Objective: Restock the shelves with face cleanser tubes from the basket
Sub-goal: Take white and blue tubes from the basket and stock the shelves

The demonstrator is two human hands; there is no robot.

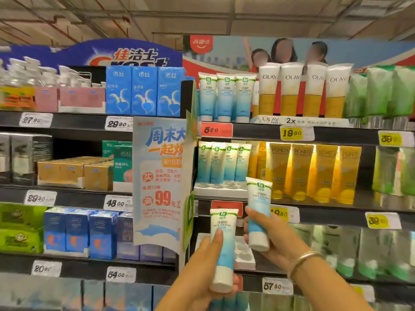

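Note:
My left hand [202,263] grips a white-and-blue face cleanser tube [223,243], cap down, thumb across its front. My right hand [271,237] holds a second identical tube [259,209], raised a little higher, in front of the middle shelf edge. Matching tubes stand in a row on the top shelf [224,97] and on a white tray on the middle shelf [223,163]. A white slotted tray [244,254] with bare slots sits on the shelf behind my hands. The basket is out of view.
Yellow Pond's tubes [314,171] and Olay tubes [303,90] stand right of the cleanser rows. A hanging promotional sign [160,182] juts out at the bay divider just left of my hands. Boxed goods fill the left bay. Price tags line the shelf edges.

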